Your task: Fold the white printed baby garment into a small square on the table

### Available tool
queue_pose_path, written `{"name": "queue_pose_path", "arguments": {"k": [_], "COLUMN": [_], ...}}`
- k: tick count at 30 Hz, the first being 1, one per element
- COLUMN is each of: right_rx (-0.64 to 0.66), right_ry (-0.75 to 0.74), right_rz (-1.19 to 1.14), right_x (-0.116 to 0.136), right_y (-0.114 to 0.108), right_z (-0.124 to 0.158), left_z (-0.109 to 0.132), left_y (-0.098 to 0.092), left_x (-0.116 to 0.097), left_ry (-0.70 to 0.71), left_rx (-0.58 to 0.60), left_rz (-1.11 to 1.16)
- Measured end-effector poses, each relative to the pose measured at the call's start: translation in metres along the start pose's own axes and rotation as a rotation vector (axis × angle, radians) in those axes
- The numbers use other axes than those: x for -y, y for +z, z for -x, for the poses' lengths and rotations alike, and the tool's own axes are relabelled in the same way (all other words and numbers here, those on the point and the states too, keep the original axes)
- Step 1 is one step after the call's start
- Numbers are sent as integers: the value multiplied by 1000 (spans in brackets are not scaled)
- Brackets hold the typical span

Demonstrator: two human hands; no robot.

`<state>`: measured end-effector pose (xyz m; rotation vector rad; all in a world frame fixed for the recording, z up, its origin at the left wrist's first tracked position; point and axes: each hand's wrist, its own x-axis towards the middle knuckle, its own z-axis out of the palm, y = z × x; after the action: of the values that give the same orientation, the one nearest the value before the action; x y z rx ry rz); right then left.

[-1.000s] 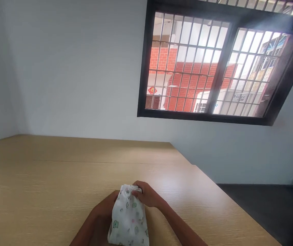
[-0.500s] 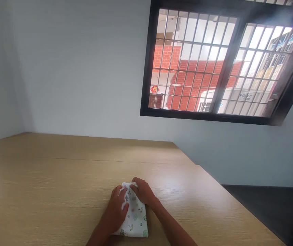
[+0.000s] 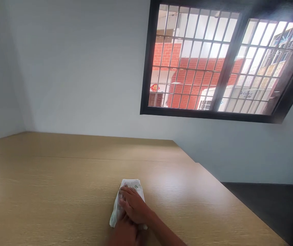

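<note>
The printed white cloth (image 3: 133,185) lies folded small on the table (image 3: 59,181), right hand (image 3: 135,206) pressed open on top, left hand (image 3: 124,234) against it, its grip unclear.

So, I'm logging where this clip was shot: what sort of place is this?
Probably a plain indoor room, maybe an office or workroom: a wooden table, white walls, and a barred window facing a brick building.

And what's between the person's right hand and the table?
A folded white printed cloth lies there, under the right hand and on the wooden table, as the head view shows.
</note>
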<state>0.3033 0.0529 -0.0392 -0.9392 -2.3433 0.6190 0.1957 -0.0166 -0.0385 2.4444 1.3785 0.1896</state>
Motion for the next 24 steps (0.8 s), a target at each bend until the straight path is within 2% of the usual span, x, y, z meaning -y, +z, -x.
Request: {"name": "queue_pose_path", "arguments": {"k": [4, 7, 10, 12, 14, 15, 17, 19, 21, 24], "right_rx": [158, 222, 212, 176, 84, 10, -161, -266, -244, -34], "right_ry": [75, 168, 276, 352, 438, 472, 485, 444, 411, 390], "right_rz": [101, 248, 369, 399, 343, 285, 151, 39, -18, 90], "right_x": [-7, -14, -26, -36, -45, -47, -47, -39, -28, -10], "right_y": [-6, -18, -28, -31, -31, -30, -26, -19, -9, 4], "right_z": [9, 12, 11, 9, 7, 6, 6, 6, 7, 10], "left_z": [5, 4, 1, 2, 7, 10, 12, 3, -14, -41], "left_y": [-9, -3, 8, 12, 10, 7, -3, -11, -13, -4], "left_x": [-5, -4, -3, -2, 3, 6, 16, 30, 43, 57], "left_ry": [-24, -5, 21, 55, 190, 259, 309, 218, 134, 86], "left_rx": [40, 43, 53, 108, 175, 149, -8, -166, -188, -188], "left_rz": [-5, -6, -8, 3, 75, 133, 226, 167, -7, -102]}}
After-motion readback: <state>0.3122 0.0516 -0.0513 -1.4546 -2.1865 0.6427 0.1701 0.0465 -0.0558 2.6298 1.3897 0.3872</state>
